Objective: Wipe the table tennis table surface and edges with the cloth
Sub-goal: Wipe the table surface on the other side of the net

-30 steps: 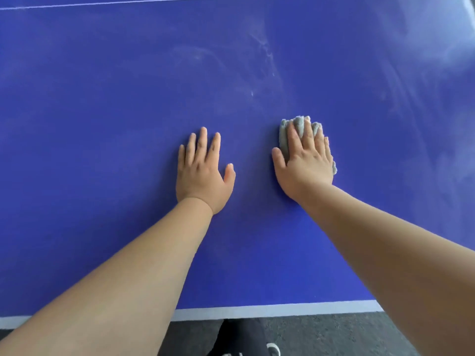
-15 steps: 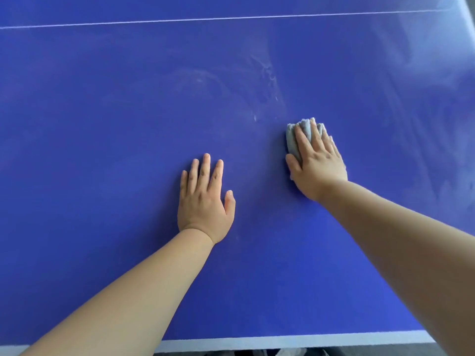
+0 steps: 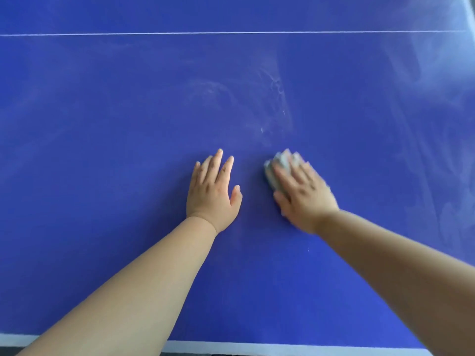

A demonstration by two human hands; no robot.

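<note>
Table: a blue table tennis table [image 3: 108, 129] fills nearly the whole view; its top runs from the near edge at the bottom to beyond a thin line far up
Smears: pale, dusty swirls [image 3: 279, 96] lie on the blue ahead of the hands; broader hazy streaks [image 3: 434, 80] spread over the right side
Forearms: the bare left forearm [image 3: 144, 286] reaches in from the lower left; the bare right forearm [image 3: 401, 268] reaches in from the lower right; both lie over the table top
Near edge stripe: a white band [image 3: 231, 347] borders the table's near edge, partly covered by both arms
Far line: a thin white line [image 3: 231, 33] crosses the table from side to side
Left hand: the left hand [image 3: 212, 195] rests palm down on the bare table; fingers straight and slightly spread, thumb out to the side, grasping nothing
Right hand: the right hand [image 3: 304, 199] is blurred; it lies palm down just beside the left hand, apart from it; its fingers stretch out over the cloth and press it onto the table rather than curling round it
Cloth: a small grey-green cloth [image 3: 280, 160], wadded up, sits on the table top under the right fingers; its far and left parts show past the fingertips
Speck: a tiny white speck [image 3: 308, 250] lies on the blue near the right wrist
</note>
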